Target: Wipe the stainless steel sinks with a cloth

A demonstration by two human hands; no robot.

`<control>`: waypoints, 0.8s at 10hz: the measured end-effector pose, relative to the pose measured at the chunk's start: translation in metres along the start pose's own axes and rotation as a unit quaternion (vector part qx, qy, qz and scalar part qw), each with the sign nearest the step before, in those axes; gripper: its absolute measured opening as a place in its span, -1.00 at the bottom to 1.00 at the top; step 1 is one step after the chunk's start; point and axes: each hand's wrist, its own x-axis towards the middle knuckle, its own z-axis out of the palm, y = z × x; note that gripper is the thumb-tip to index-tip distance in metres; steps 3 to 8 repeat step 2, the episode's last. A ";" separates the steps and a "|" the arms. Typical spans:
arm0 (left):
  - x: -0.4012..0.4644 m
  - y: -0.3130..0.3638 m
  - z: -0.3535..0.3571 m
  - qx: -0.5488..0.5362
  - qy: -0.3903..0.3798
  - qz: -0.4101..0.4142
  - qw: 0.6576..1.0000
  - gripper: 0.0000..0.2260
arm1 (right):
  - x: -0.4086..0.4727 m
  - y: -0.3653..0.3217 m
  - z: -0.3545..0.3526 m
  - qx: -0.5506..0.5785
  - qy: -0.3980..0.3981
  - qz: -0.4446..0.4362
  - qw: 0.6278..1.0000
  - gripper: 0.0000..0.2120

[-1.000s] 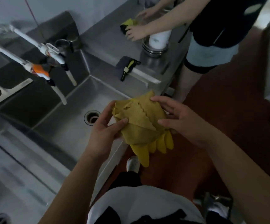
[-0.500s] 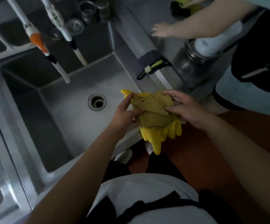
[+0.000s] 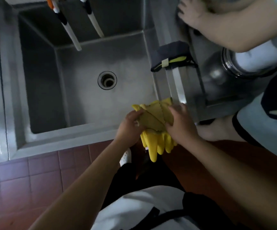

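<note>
A folded mustard-yellow cloth (image 3: 154,116) lies on top of yellow rubber gloves (image 3: 154,144), whose fingers hang down over the sink's front right corner. My left hand (image 3: 128,126) grips the cloth's left side. From the right, my right hand (image 3: 180,122) presses on it with fingers closed around the bundle. The stainless steel sink (image 3: 88,67) lies below and to the left, with a round drain (image 3: 107,80) in its floor.
Two white faucet hoses (image 3: 71,33) hang over the basin's back. A dark cloth with a yellow-green strip (image 3: 172,58) lies on the counter to the right. Another person's hand (image 3: 193,11) and a steel container (image 3: 220,70) occupy the right counter. Red floor tiles (image 3: 34,180) lie below.
The view has tilted further down over the sink. My hands have shifted the cloth and gloves slightly toward the sink's front right corner, with both hands closing tighter on the bundle.
</note>
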 end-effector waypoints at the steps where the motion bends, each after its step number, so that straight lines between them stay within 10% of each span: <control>1: -0.007 -0.003 -0.014 0.034 0.000 0.021 0.999 -0.49 | -0.005 -0.011 -0.009 -0.070 0.003 -0.022 0.997 -0.34; 8: -0.019 -0.003 -0.033 -0.010 -0.002 -0.016 1.000 -0.49 | -0.008 -0.020 -0.019 -0.087 0.010 -0.024 0.996 -0.37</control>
